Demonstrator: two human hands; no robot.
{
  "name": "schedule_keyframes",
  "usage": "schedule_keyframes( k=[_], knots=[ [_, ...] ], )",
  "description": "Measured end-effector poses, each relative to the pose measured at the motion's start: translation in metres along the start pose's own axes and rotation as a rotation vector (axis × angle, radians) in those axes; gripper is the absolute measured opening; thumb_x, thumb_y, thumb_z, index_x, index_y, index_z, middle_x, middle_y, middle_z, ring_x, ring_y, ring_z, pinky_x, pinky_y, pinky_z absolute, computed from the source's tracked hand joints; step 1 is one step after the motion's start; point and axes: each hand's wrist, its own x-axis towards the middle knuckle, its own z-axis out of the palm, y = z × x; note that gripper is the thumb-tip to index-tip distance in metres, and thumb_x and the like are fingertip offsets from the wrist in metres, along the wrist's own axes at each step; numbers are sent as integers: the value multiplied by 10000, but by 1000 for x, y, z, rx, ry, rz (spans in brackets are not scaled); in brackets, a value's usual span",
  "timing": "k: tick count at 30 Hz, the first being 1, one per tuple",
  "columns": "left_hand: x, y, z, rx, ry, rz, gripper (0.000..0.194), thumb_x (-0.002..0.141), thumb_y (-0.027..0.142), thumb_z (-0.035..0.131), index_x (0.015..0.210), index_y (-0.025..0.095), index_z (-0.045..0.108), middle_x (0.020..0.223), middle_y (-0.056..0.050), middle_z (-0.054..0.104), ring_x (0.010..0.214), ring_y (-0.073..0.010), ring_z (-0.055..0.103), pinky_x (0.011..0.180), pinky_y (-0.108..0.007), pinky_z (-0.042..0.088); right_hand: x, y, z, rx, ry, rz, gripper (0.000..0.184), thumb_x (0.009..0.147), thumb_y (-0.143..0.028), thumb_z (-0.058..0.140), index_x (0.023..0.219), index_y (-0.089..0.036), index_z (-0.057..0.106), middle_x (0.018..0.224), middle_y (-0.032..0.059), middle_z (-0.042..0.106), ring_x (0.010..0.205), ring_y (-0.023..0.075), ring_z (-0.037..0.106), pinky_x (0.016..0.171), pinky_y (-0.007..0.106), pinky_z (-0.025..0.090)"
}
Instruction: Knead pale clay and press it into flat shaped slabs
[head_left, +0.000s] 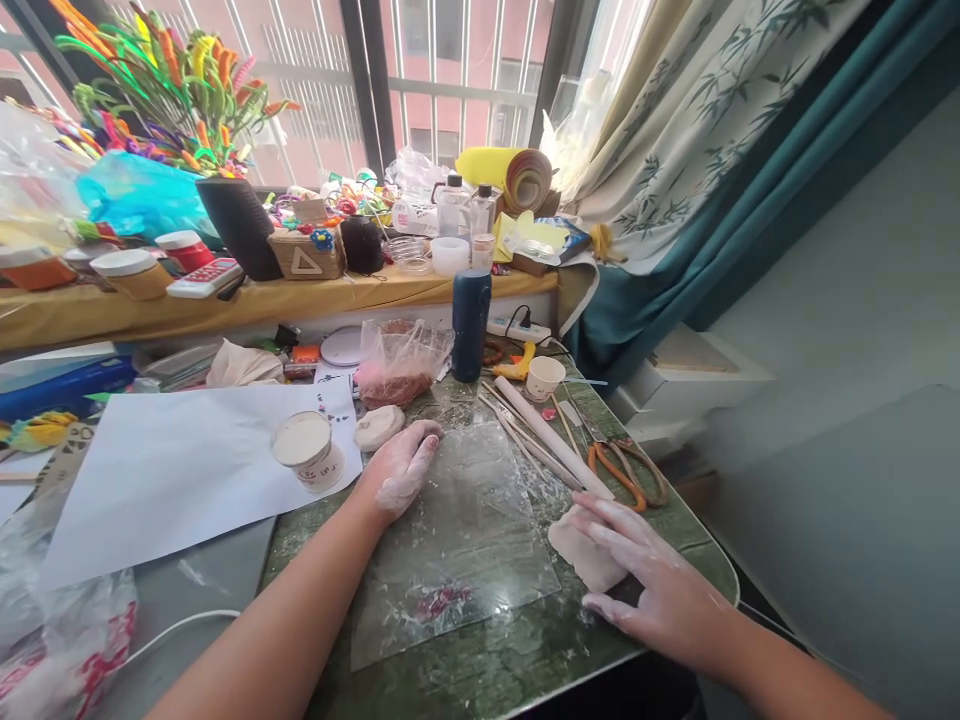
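White dough is the stuff in hand: a flattened piece of dough point(581, 555) lies near the right edge of the green marbled bench point(517, 660), just off the right side of a clear plastic sheet point(457, 540), and the right hand point(660, 590) rests on it with fingers spread flat, pressing rather than clasping. The left hand point(401, 465), dusted white, sits loosely curled at the sheet's far left corner, holding nothing, its knuckles near a small dough lump point(377, 425) that looks unworked. As a judgement, the work is partway along: one piece is pressed thin, one lump is still rounded, and smears with a pink trace on the sheet suggest shaping done there. Beside the flattened piece, toward the far right edge, lie a white rolling pin point(551, 435), thin sticks and orange-handled scissors point(626, 470). Further back stand a small paper cup point(544, 377), a dark blue bottle point(470, 325) and a plastic bag point(401, 360) of pinkish material. Left of the lump, a white tub point(304, 445) stands on a sheet of white paper point(180, 470).
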Motion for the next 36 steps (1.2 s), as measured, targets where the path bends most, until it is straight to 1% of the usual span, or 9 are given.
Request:
schedule_keyframes(
  k=[3, 8, 12, 16, 21, 25, 29, 33, 36],
  knots=[
    [-1, 0, -1, 9, -2, -11, 464, 993, 514, 305, 1160, 227, 630, 1182, -75, 700, 1119, -281, 627, 1006, -431, 461, 1, -5, -1, -33, 53, 126, 611, 905, -437, 641, 1474, -254, 511, 1599, 102, 398, 1451, 318, 405, 1173, 495, 401],
    [-1, -9, 1, -12, 2, 6, 464, 998, 528, 305, 1156, 236, 629, 1177, -71, 706, 1111, -274, 634, 1020, -424, 457, 1, -15, 10, -185, 172, 349, 419, 902, -475, 605, 1232, -226, 678, 1292, 126, 665, 1218, 343, 610, 1021, 509, 520],
    [0, -18, 5, -68, 2, 14, 461, 1000, 537, 311, 1173, 242, 621, 1158, -69, 718, 1106, -269, 638, 1015, -413, 459, 1, -24, 24, -215, 216, 349, 535, 837, -422, 668, 1323, -205, 611, 1280, 143, 668, 1209, 374, 604, 1022, 549, 501],
    [0, -20, 5, -102, -10, 19, 472, 1002, 549, 304, 1173, 241, 618, 1133, -71, 725, 1084, -267, 646, 987, -413, 472, 4, -21, 34, -105, 220, 404, 599, 786, -340, 676, 1356, -194, 564, 1327, 157, 625, 1258, 372, 570, 1056, 562, 481],
    [-2, -18, 4, -137, 0, 23, 446, 992, 544, 339, 1148, 250, 636, 1091, -65, 738, 1052, -265, 661, 958, -400, 492, 15, -10, 36, 173, 229, 489, 820, 631, -294, 766, 1403, -197, 505, 1159, 113, 646, 985, 284, 684, 883, 453, 590],
    [-3, -19, 5, -193, 23, 18, 417, 975, 539, 385, 1129, 263, 658, 1054, -52, 750, 1035, -261, 674, 931, -379, 513, 24, -17, 25, 475, 293, 579, 706, 678, -339, 763, 1331, -177, 547, 1007, 72, 663, 870, 234, 691, 792, 379, 603],
    [-3, -21, 7, -244, 31, 11, 412, 970, 544, 403, 1108, 259, 667, 1051, -49, 755, 1021, -256, 680, 923, -376, 521, 28, -22, 10, 769, 110, 643, 547, 693, -428, 779, 1150, -166, 633, 1029, 106, 733, 935, 272, 716, 795, 373, 593],
    [-3, -23, 7, -325, 37, -1, 423, 979, 553, 386, 1113, 257, 657, 1068, -45, 756, 1034, -247, 683, 944, -379, 518, 35, -29, -11, 738, -12, 643, 449, 730, -505, 751, 1025, -176, 670, 953, 78, 758, 880, 270, 722, 752, 360, 581],
    [-1, -24, 6, -440, 55, 7, 447, 988, 566, 357, 1114, 244, 641, 1099, -56, 755, 1063, -244, 681, 988, -389, 505, 52, -49, -35, 566, 108, 561, 364, 835, -506, 667, 1023, -194, 678, 926, 60, 748, 830, 246, 710, 716, 341, 567]
  ],
)
